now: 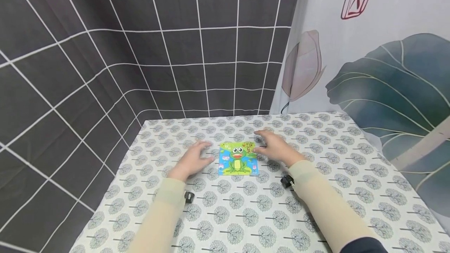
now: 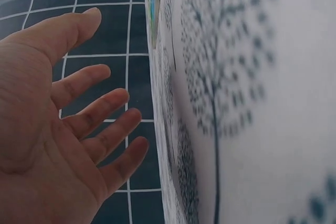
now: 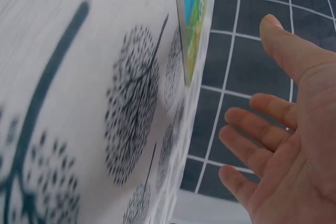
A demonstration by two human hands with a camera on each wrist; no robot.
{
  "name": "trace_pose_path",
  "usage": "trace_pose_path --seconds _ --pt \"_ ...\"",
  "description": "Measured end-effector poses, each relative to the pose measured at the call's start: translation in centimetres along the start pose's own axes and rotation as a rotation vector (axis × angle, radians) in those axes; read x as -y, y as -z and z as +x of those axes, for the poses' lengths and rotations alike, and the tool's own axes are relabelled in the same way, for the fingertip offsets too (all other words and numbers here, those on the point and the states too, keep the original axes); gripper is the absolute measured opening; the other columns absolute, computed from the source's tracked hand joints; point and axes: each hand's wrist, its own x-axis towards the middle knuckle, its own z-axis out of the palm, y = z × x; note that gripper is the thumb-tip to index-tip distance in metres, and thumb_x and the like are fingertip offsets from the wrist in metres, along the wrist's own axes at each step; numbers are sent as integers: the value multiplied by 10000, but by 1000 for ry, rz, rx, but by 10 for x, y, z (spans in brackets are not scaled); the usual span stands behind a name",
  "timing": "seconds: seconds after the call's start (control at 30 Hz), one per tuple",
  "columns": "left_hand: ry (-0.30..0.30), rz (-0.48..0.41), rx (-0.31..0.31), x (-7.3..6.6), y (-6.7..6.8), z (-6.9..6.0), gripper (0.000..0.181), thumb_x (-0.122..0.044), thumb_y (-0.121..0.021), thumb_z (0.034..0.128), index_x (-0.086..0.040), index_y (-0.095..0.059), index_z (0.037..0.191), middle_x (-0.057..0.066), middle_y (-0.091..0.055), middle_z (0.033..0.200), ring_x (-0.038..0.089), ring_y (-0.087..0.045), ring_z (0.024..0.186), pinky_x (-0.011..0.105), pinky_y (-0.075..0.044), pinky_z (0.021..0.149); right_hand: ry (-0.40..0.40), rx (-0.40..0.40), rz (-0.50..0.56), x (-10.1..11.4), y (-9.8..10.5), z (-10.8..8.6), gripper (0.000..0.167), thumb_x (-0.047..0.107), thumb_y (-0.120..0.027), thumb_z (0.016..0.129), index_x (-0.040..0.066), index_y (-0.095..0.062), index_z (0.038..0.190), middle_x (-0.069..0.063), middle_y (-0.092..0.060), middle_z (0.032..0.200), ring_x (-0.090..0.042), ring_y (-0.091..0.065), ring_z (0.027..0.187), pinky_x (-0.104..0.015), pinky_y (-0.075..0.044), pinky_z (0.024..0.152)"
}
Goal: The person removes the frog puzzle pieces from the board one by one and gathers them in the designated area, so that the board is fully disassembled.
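The frog board (image 1: 238,159) lies flat on the tree-print counter (image 1: 242,218) between 2 hands. The left hand (image 1: 192,160) is just beside its left edge, apart from it; the right hand (image 1: 275,149) has its thumb at the right edge, contact unclear. Counter surface extends past all 4 board edges, back to a grid curtain (image 1: 179,48). Both hands' fingers are spread, slightly bent, gripping nothing.

We find the head view bright and even, the wrist views dimmer, the white tree-printed fabric tablecloth (image 2: 296,85) blurred close up.
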Motion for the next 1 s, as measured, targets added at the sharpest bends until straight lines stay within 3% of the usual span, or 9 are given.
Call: trace_pose_path --seconds 0.3,0.43,0.63,1.0 --pt "-16 -65 43 -10 -6 -2 632 -331 -807 925 -118 -583 1477 160 -454 1595 407 -409 1470 618 -300 1215 58 33 -3 15 -10 10 759 362 -835 899 13 -529 1499 -177 -555 1511 -390 -491 1415 -556 -361 1205" --pt "-14 -47 74 -13 -9 -2 618 -338 -821 909 -134 -610 1454 130 -516 1537 383 -446 1438 604 -326 1209 88 62 0 21 -14 15 710 328 -829 906 -9 -553 1466 -184 -599 1457 -377 -546 1364 -535 -406 1181" --pt "-4 -11 124 -15 -13 -4 604 -400 -827 894 -184 -642 1426 77 -545 1498 352 -485 1404 592 -372 1185 66 116 19 28 -24 25 651 326 -837 908 29 -602 1437 -128 -664 1374 -301 -625 1270 -478 -486 1123" --pt "-79 83 162 -15 -20 -5 545 -373 -803 921 -144 -664 1395 38 -571 1452 300 -507 1372 529 -388 1190 82 178 -72 44 -41 44 487 331 -838 907 66 -714 1296 -48 -731 1235 -225 -678 1158 -420 -529 1070"
